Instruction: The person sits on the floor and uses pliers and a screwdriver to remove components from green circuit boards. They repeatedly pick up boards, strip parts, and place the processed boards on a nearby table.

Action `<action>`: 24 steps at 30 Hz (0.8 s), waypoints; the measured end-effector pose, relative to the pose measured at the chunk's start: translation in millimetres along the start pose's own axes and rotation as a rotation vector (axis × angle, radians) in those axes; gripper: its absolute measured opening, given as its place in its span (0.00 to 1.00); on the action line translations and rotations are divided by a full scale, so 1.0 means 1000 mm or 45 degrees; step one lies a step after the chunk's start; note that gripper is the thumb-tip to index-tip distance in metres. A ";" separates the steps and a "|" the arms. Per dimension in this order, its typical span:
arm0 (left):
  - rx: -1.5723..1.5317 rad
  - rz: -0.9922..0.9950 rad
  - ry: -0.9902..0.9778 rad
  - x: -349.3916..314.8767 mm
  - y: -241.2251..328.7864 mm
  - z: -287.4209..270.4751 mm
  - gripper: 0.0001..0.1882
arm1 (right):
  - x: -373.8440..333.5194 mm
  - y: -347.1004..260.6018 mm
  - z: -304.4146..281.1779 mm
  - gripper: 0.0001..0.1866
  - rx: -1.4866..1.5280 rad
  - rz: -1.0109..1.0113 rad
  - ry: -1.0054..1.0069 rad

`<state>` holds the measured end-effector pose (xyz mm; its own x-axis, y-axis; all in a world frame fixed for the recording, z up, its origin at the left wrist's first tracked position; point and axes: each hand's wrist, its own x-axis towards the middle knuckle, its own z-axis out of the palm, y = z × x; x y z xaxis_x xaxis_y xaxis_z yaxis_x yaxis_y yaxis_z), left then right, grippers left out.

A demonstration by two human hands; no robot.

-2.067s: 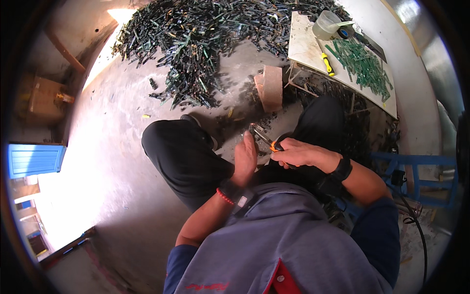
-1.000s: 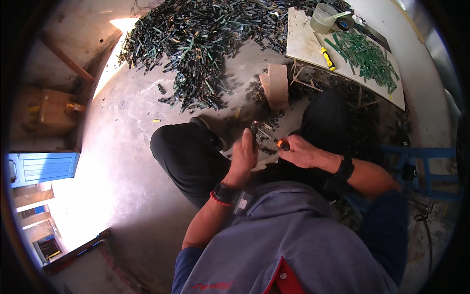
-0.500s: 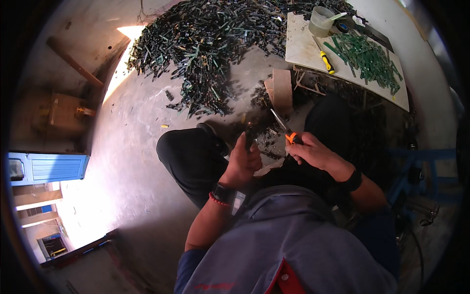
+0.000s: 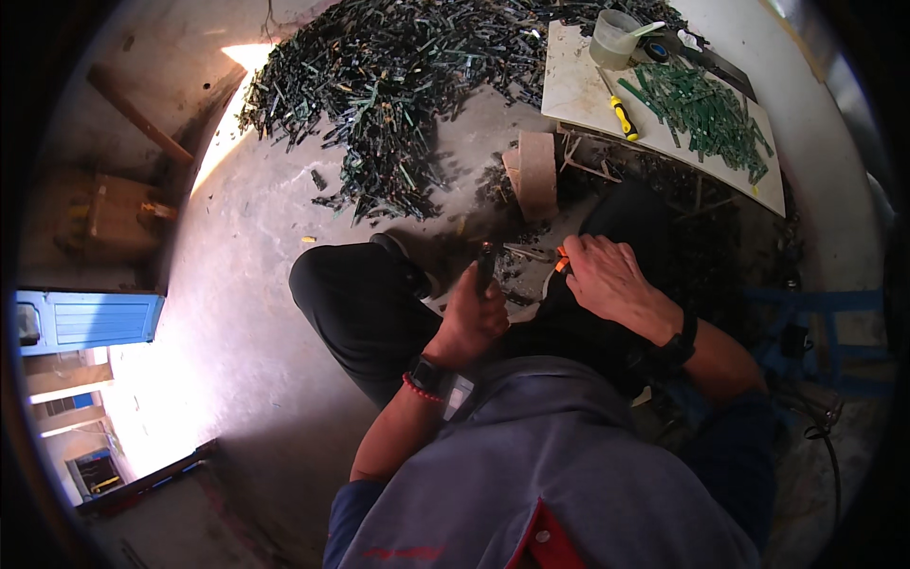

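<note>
My left hand [image 4: 476,318] is closed around a narrow dark strip [image 4: 486,267] that stands up past the thumb; it looks like the pieces in the floor pile. My right hand [image 4: 614,284] grips a hand tool [image 4: 562,260] with an orange and black handle. Its slim metal end [image 4: 529,252] points left and reaches close to the upper end of the strip. Whether the two touch is too blurred to tell. Both hands are over my lap, between my bent knees.
A large pile of dark strips [image 4: 379,104] covers the floor ahead. On the low board table [image 4: 573,90] at right are green strips [image 4: 701,114], a yellow-handled screwdriver [image 4: 623,119] and a plastic tub [image 4: 614,40]. Brown cardboard [image 4: 536,175] stands nearby; a blue stool [image 4: 834,313] is at right.
My right hand has turned and risen slightly, swinging the tool's metal end from up-left to nearly level, toward the strip. My left hand stays about where it was, still holding the strip.
</note>
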<state>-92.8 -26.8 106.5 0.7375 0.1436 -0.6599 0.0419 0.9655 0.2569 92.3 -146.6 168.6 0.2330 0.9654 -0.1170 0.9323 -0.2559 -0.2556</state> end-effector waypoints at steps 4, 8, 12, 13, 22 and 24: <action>-0.009 -0.020 0.041 0.000 -0.004 0.003 0.25 | 0.004 0.004 0.004 0.08 -0.161 -0.118 0.146; -0.012 0.005 0.094 0.001 -0.004 0.005 0.25 | 0.009 0.007 0.011 0.07 -0.300 -0.206 0.245; 0.001 -0.031 0.083 0.004 -0.006 0.004 0.25 | 0.014 0.007 0.018 0.05 -0.389 -0.207 0.277; 0.010 -0.015 0.084 0.006 -0.007 0.003 0.25 | 0.015 0.007 0.019 0.05 -0.415 -0.211 0.286; 0.095 0.012 0.232 0.009 -0.014 0.008 0.25 | 0.019 0.005 0.030 0.08 -0.694 -0.183 0.280; 0.107 0.026 0.267 0.010 -0.016 0.008 0.24 | 0.022 0.005 0.038 0.10 -0.730 -0.175 0.266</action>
<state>-80.5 -42.6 101.4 0.5828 0.2136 -0.7841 0.0910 0.9416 0.3242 92.0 -128.7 128.6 0.0952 0.9918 0.0850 0.9444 -0.1170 0.3074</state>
